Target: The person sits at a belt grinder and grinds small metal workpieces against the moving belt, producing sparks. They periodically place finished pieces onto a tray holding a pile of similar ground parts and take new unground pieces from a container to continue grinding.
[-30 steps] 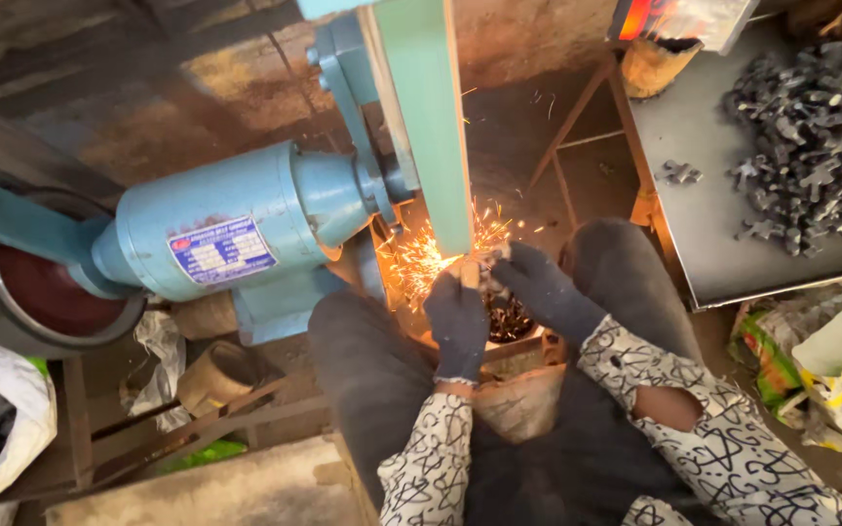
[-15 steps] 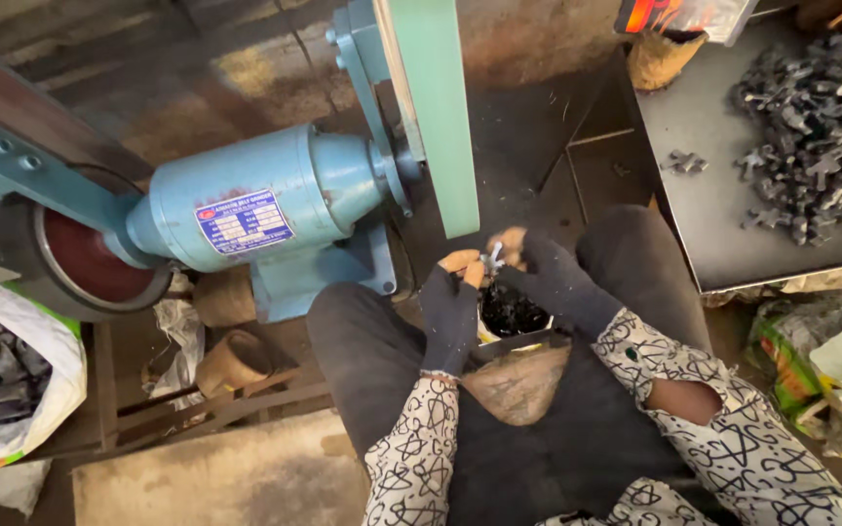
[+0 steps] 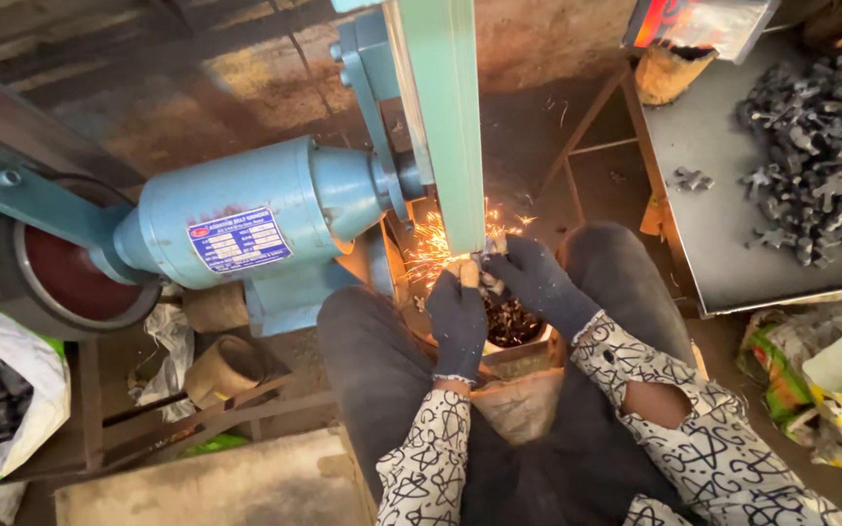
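Both my hands wear dark gloves. My left hand (image 3: 460, 317) and my right hand (image 3: 533, 278) together grip a small metal piece (image 3: 484, 255) pressed against the lower end of the green grinding belt (image 3: 450, 117). Orange sparks (image 3: 431, 239) spray to the left of the contact point. The belt runs on a blue motor (image 3: 246, 219) to my left. Under my hands, between my knees, a container of dark metal pieces (image 3: 509, 321) is partly hidden.
A grey metal tray (image 3: 723, 253) on the right bears a heap of dark cast parts (image 3: 821, 156). A dark red wheel (image 3: 65, 278) turns at the left. White sack (image 3: 2, 409) at lower left, plastic bags (image 3: 830, 390) at lower right.
Half a second ago my hands held the piece away from the belt with no sparks. Now it is back against the belt and sparks fly, as one second ago.
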Available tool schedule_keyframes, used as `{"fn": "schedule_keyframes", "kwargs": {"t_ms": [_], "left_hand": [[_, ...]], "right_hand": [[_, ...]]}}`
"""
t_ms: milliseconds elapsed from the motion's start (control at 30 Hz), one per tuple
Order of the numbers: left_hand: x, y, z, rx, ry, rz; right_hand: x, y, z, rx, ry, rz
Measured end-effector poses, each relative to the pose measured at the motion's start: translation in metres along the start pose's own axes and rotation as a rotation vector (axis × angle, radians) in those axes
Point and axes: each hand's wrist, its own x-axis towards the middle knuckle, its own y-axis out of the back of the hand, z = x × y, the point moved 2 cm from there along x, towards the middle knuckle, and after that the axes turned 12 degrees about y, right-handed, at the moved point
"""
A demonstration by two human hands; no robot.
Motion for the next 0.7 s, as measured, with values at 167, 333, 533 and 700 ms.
{"fn": "schedule_keyframes", "kwargs": {"t_ms": [167,333,533,700], "left_hand": [[0.002,-0.001,-0.003,0.042,0.051,-0.102],[0.001,-0.011,-0.012,0.147,-0.109,0.072],[0.004,-0.011,-0.023,0.224,-0.076,-0.161],[-0.015,-0.019,-0.022,0.658,0.006,-0.500]], "right_hand": [[-0.008,0.008,0.006,0.247,-0.067,0.084],[-0.003,0.008,-0.003,0.177,0.005,0.145],[-0.019,0.052,-0.010,-0.248,0.253,0.030],[-0.030,0.196,0.012,-1.122,0.093,0.448]]}}
